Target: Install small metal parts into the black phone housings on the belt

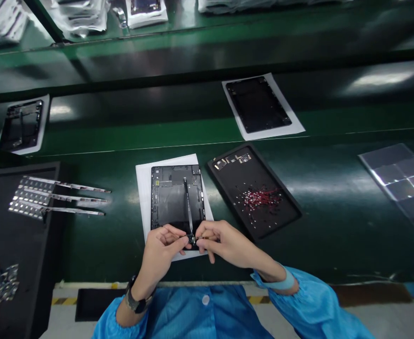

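Observation:
A black tablet back housing (170, 202) lies on a white sheet (144, 188) in front of me. Over its near edge, my left hand (164, 245) and my right hand (221, 240) pinch a small circuit board (192, 239) between them, one at each end. A flat ribbon cable (187, 202) runs from the board up along the middle of the housing. My fingers cover much of the board, so its full outline is hidden.
Right of the housing, a black tray (263, 221) holds red-wired small parts (261, 200) and several flex pieces (242, 158). Another housing (258, 103) lies behind, a third (21, 125) far left. Strips (76, 199) overhang a large left tray (48, 254). Clear plastic sheets (401, 174) lie right.

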Demonstrator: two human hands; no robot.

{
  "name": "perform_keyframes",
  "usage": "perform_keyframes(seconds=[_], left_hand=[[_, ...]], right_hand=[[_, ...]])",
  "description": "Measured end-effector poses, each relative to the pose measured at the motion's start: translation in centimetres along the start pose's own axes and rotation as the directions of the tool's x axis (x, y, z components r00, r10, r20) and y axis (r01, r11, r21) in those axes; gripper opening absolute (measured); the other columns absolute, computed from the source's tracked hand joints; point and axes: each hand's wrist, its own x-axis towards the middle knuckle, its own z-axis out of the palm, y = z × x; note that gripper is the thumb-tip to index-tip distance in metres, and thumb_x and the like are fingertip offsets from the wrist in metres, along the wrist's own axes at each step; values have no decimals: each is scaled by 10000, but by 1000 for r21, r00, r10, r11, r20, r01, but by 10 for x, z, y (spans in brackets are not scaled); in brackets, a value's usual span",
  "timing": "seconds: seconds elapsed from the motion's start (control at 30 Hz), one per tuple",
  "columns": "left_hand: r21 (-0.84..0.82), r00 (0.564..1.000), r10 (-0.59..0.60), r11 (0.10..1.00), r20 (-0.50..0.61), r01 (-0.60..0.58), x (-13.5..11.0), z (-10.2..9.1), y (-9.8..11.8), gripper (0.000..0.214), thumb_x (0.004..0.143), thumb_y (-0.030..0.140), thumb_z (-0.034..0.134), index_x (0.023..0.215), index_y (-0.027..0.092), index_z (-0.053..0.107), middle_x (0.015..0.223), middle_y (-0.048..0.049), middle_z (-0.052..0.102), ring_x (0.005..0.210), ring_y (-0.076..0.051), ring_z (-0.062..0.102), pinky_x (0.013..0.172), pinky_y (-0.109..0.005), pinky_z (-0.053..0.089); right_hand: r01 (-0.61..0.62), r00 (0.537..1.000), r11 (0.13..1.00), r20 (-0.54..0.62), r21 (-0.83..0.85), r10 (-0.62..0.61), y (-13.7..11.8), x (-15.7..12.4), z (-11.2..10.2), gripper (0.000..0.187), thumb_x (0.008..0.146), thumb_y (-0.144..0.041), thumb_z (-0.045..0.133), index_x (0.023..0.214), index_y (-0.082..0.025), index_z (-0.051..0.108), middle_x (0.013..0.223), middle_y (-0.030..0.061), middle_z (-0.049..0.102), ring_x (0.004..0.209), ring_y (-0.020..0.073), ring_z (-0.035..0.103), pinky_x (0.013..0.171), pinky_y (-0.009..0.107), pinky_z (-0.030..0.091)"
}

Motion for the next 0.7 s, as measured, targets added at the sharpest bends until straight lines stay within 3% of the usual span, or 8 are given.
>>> perform_keyframes(seconds=[0.23,0.7], left_hand=[[12,1000,11,1000,4,-11,0,-1,-3,289,660,348,836,756,126,679,630,-75,736,575,-183,697,536,-252,557],[33,1000,-9,999,-25,10,-1,6,-10,266,628,327,845,693,142,664,599,-56,717,588,-195,702,611,-286,577]], right_hand=[[-2,1000,999,-20,50,3,2,2,-2,213,871,-369,619,807,-175,559,664,9,683,476,124,620,496,228,443],[-12,998,997,-61,-82,7,8,5,5,111,856,-228,556,764,-207,498,610,-31,650,427,109,579,463,209,426]])
